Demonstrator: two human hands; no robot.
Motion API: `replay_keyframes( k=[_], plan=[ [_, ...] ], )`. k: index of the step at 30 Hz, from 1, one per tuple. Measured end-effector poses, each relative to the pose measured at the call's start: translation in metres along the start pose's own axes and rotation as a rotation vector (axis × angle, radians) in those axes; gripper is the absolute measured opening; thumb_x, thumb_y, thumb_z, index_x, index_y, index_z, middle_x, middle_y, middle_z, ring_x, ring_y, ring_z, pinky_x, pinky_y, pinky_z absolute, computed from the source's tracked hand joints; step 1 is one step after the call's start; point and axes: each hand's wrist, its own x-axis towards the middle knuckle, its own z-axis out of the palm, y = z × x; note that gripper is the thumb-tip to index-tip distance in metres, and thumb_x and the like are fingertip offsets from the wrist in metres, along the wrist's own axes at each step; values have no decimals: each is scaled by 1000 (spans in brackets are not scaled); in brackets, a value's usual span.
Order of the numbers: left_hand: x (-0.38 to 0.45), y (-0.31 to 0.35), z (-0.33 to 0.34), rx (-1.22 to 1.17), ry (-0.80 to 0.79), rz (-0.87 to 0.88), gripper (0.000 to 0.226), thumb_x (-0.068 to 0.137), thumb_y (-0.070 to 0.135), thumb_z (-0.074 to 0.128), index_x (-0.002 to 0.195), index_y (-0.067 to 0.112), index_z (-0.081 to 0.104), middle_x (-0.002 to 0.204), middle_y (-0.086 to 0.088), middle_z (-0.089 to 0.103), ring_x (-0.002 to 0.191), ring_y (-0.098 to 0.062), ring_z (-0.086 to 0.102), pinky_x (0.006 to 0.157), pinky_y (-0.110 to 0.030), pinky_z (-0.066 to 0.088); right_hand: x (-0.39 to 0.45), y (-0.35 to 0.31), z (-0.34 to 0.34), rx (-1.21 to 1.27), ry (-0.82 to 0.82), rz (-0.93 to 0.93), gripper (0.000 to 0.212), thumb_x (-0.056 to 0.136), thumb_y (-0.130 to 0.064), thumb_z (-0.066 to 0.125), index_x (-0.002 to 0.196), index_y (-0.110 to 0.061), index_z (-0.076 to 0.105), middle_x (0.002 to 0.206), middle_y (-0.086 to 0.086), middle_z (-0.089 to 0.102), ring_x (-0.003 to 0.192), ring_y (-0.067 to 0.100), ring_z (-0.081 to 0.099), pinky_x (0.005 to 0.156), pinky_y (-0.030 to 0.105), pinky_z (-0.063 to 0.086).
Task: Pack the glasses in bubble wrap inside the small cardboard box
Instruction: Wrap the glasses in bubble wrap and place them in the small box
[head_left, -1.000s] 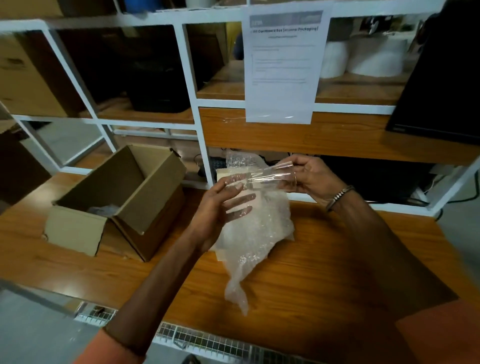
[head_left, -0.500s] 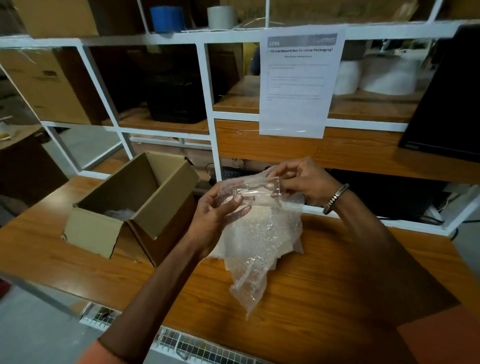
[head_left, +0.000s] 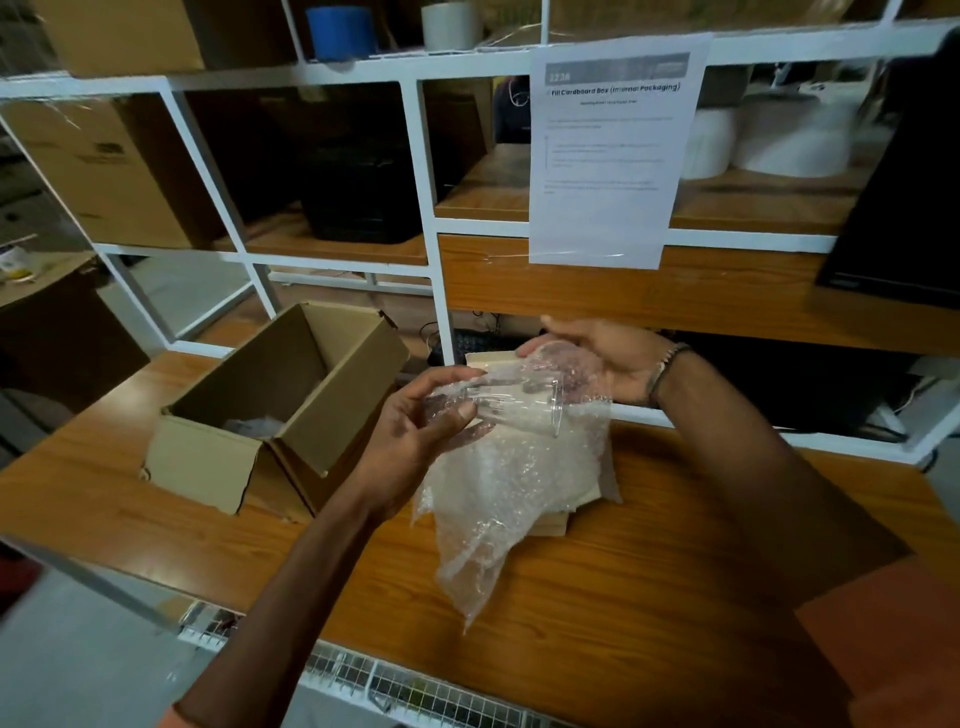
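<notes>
Glass (head_left: 511, 402) lies on its side in mid-air above the worktop (head_left: 649, 587), clear and thin-walled, with its open rim turned toward the right. The left hand (head_left: 415, 431) has its grip closed on the glass's base end, thumb on top and fingers curled beneath, pinching a fold of bubble wrap (head_left: 511, 493) against it. The right hand (head_left: 597, 358) is cupped with loose fingers behind the wrap's upper edge, pressing it toward the rim end rather than clamping anything. The glass looks light but brittle and slick, so a firm hold round the thick base seems safer than one at the fragile rim (the wrap itself adds some friction). The wrap is soft and floppy, and most of it hangs down to the worktop, so it will likely need gathering as it rolls. The small cardboard box (head_left: 291, 410) stands open to the left, near the left forearm, with something pale and crumpled in its bottom. A stack of flat beige pieces (head_left: 553, 525) lies under the hanging wrap. A printed sheet (head_left: 608, 156) hangs from the white shelf frame (head_left: 431, 218) behind. The box's raised flap nearest the hands may stand in the way of lowering the bundle.
</notes>
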Motion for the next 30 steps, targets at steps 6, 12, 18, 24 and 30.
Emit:
replay_keyframes(
  k=[6,12,18,24,30],
  plan=[
    [6,-3,2,38,68,6,27,93,7,73,114,25,76,136,-16,70,121,-40,71,94,-45,65,-12,1,19,-44,-176,-94,49,95,-29,67,139,-7,65,136,16,70,121,29,70,97,46,59],
    [16,-13,0,26,104,18,38,99,-9,64,114,23,77,142,-20,63,127,-42,67,95,-44,65,-14,9,29,-17,-7,-166,40,97,-39,68,114,-5,79,128,13,74,115,29,73,101,50,58],
    [16,-21,10,72,84,55,31,92,-10,72,109,16,73,139,-16,64,125,-36,69,91,-39,65,-5,21,17,119,-83,-26,10,86,-16,82,88,-8,75,128,17,69,127,39,63,114,66,42],
    [21,-26,3,124,91,96,30,90,-21,69,108,3,66,122,2,72,121,-25,70,92,-37,64,7,35,14,239,-137,147,60,89,-23,81,141,-7,57,144,22,63,138,41,57,120,63,36],
    [25,-32,-17,90,129,17,30,83,7,89,101,14,66,131,-25,59,124,-53,60,97,-50,62,18,37,31,107,-76,5,54,76,-30,91,122,-11,70,128,16,72,122,35,64,122,59,35]
  ],
)
